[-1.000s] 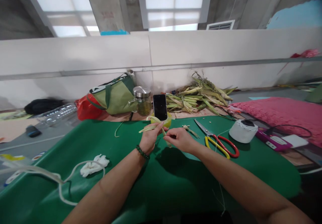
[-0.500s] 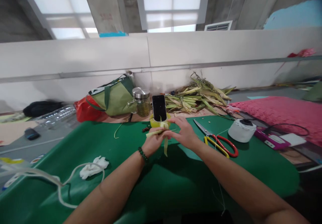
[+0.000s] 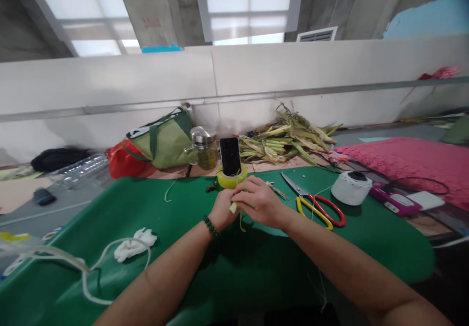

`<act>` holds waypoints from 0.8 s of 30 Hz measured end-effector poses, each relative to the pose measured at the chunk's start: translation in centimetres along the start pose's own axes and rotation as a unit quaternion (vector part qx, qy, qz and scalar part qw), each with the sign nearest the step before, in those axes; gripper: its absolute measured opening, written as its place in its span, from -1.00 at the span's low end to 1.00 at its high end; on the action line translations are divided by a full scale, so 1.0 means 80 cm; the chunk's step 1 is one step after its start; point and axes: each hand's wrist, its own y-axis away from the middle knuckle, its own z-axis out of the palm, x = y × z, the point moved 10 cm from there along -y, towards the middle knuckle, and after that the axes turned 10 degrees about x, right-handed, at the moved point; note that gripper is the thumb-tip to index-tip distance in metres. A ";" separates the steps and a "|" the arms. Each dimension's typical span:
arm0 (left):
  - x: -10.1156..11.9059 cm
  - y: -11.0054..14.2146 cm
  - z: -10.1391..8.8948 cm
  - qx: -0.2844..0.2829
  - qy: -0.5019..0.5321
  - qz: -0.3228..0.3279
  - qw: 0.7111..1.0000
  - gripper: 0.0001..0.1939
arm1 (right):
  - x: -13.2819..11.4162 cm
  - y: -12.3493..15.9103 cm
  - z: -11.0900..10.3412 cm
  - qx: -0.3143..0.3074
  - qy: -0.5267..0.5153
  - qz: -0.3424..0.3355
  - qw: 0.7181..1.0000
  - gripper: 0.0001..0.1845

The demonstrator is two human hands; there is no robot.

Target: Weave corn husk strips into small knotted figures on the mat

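My left hand [image 3: 222,210], with a green bead bracelet [image 3: 210,225] on the wrist, is closed on a pale green plant strip [image 3: 233,208] that looks like corn husk. Its cut end points toward me and a thin tail hangs below. My right hand [image 3: 261,202] is closed over the same piece, its fingers bent against the left ones, which hide most of it. Just beyond the hands, a phone [image 3: 230,156] leans upright in a yellow ring-shaped stand [image 3: 227,181]. A small bundle of strips [image 3: 278,191] lies beyond the right hand.
Scissors [image 3: 322,211] with red and yellow handles lie at right beside a white thread spool [image 3: 351,189]. A pile of husks [image 3: 289,138], a lidded glass mug [image 3: 205,151] and a green bag [image 3: 168,143] stand behind. White cord [image 3: 85,279] and crumpled tissue [image 3: 135,245] lie left.
My right hand has moved left and down onto the strip, its fingers now folded over it. The strip's upper part is now covered, and its cut end has turned toward me.
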 end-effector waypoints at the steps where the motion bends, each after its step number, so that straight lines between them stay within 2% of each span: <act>1: 0.004 0.000 -0.001 -0.003 -0.008 0.014 1.000 -0.89 | 0.000 0.001 0.000 0.007 0.004 -0.009 1.000 -0.85; 4: 0.013 -0.003 -0.002 -0.022 -0.022 0.015 0.999 -0.89 | 0.000 0.005 -0.007 0.024 0.050 -0.045 0.997 -0.84; 7: 0.005 -0.005 -0.007 -0.021 0.034 -0.072 0.997 -0.85 | -0.001 0.009 -0.013 0.020 0.116 -0.074 0.990 -0.83; 10: -0.003 -0.003 -0.011 -0.001 0.105 -0.141 0.984 -0.71 | -0.002 0.009 -0.014 0.010 0.166 -0.081 0.983 -0.80; 15: 0.001 -0.001 -0.008 -0.001 0.146 -0.141 0.979 -0.59 | 0.000 0.010 -0.006 -0.011 0.178 -0.080 0.981 -0.77; 19: 0.003 -0.001 -0.007 0.000 0.155 -0.142 0.978 -0.61 | 0.008 0.012 -0.005 -0.007 0.147 -0.063 0.987 -0.75; 24: 0.006 -0.001 -0.009 0.013 0.179 -0.157 0.971 -0.63 | 0.008 0.017 -0.005 -0.003 0.143 -0.076 0.987 -0.76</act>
